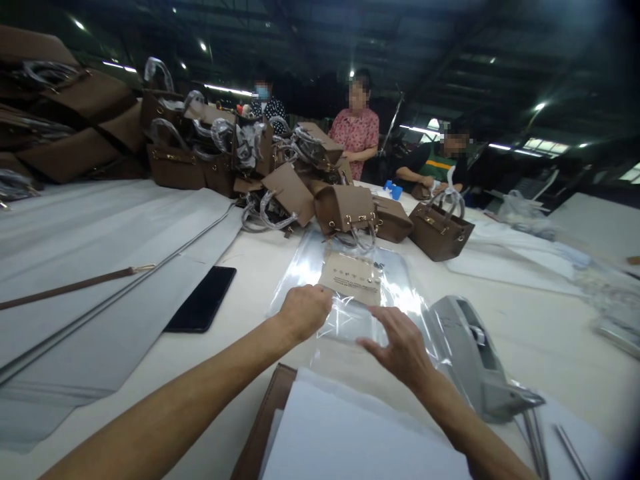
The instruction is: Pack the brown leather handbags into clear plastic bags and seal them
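Observation:
A clear plastic bag lies spread on the white table, shiny with reflections. A tan sheet with dark print shows at its middle; I cannot tell whether it is inside or beneath the plastic. My left hand is closed on the near edge of the plastic, fingers curled in. My right hand is at the same edge, thumb apart from the fingers, fingertips touching or just over the plastic. Below the hands are white sheets on top of a brown leather-like piece.
Brown handbags with plastic-wrapped handles are heaped at the back. A black phone, a brown strap and grey sheets lie left. A grey dispenser-like device stands right, near metal rods. Several people are behind.

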`<state>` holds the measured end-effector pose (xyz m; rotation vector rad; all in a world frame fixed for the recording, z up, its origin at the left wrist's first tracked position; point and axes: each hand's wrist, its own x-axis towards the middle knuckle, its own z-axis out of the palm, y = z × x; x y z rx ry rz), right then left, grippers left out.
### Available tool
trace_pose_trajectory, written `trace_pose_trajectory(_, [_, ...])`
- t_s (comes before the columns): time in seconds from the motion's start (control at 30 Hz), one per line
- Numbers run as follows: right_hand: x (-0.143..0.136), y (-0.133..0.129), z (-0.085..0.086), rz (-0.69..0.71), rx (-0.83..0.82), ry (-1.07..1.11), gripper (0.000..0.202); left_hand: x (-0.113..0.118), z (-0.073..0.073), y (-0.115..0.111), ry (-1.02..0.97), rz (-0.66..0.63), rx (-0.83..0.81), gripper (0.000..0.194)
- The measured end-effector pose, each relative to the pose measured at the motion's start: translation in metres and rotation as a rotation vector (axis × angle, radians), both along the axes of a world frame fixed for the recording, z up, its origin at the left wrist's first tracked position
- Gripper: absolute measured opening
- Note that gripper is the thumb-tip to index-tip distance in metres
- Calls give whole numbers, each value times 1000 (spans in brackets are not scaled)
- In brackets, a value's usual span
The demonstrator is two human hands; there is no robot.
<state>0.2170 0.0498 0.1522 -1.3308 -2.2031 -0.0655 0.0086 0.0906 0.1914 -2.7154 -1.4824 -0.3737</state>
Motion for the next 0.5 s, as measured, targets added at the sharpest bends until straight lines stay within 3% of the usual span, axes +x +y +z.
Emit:
trace_pose_trajectory(0.07, [4,-5,-5,-41,147,-277,48,-3,0,-2,-8,-1,22,22])
trace_pose_trajectory(0.13, [16,-10,-11,-143,209,-437,25,-10,-1,-5,-15,7,47,21])
trace_pose_trajectory(0.37, [77,-56,-38,-408,197,-449,16,-65,-24,-17,-132,236,77,24])
trace_pose_trajectory(0.43, [86,-70,-45,-485,152,-387,18,-74,-33,-20,-542,341,-126,19])
trace_pose_trajectory(0.5, [91,-80,-49,-590,38,-98,18,-76,-42,-21,-1097,422,-408,16])
